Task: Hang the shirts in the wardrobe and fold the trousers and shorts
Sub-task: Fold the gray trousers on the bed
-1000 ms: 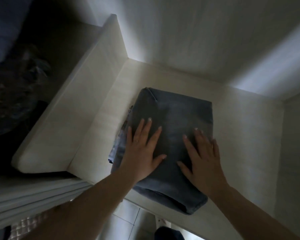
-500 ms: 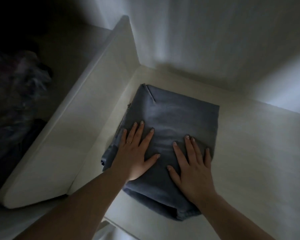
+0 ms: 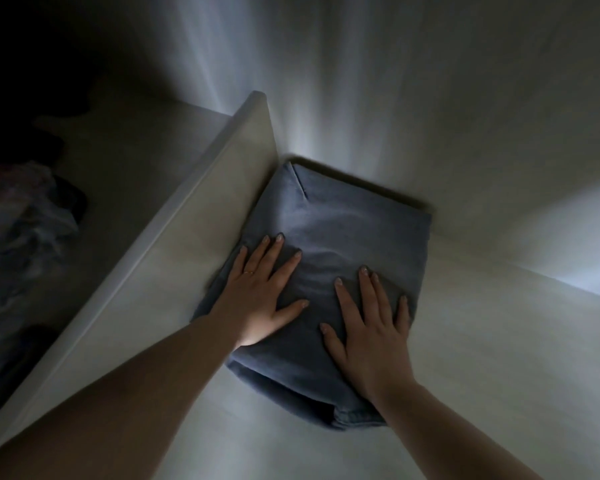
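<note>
The folded blue-grey trousers (image 3: pixel 333 271) now lie deep on the wardrobe shelf (image 3: pixel 499 358), their far edge at the back wall and their left side against the upright divider (image 3: pixel 201 244), having slid inward from the shelf's front over the last second. The left hand (image 3: pixel 260 299) and right hand (image 3: pixel 371 337) still press flat on top, fingers straight and spread, grasping nothing. This pair looks stowed; judging by that, the hands can lift away for the next garment.
</note>
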A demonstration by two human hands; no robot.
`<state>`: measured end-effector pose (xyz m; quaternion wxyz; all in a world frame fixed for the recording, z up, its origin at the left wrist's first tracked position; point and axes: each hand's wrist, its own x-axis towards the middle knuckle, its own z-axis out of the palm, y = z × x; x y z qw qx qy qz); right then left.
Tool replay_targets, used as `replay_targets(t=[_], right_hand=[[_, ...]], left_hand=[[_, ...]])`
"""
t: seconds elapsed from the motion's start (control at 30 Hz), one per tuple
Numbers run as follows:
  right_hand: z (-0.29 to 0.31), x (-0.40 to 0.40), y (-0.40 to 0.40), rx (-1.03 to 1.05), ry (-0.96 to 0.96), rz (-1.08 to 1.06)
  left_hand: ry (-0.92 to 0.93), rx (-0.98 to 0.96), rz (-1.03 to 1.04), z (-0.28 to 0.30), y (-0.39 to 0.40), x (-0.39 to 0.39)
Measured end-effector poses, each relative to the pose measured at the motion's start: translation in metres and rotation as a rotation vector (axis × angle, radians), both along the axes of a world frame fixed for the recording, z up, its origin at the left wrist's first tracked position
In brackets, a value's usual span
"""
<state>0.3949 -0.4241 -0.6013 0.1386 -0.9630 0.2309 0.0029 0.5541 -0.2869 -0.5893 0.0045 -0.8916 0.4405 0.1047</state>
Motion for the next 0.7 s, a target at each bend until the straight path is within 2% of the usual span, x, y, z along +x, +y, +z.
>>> replay_targets(t=[0.27,0.43,0.57,0.7], right_hand=[[0.0,0.009,-0.009,-0.021,-0.036,-0.012],[-0.001,0.015,-0.012,-0.026,-0.038,-0.002],[0.008,0.01,-0.012,0.072,-0.065,-0.009],[0.03,-0.027,0.004,0.263,-0.307,-0.123]], left_hand=[[0.002,-0.055,0.0,-0.001,-0.01,0.008],[0.006,-0.022,0.016,0.002,-0.013,0.014],[-0.063,-0.179,0.009,0.009,-0.008,0.002],[-0.063,-0.503,0.069,0.016,0.007,-0.033]])
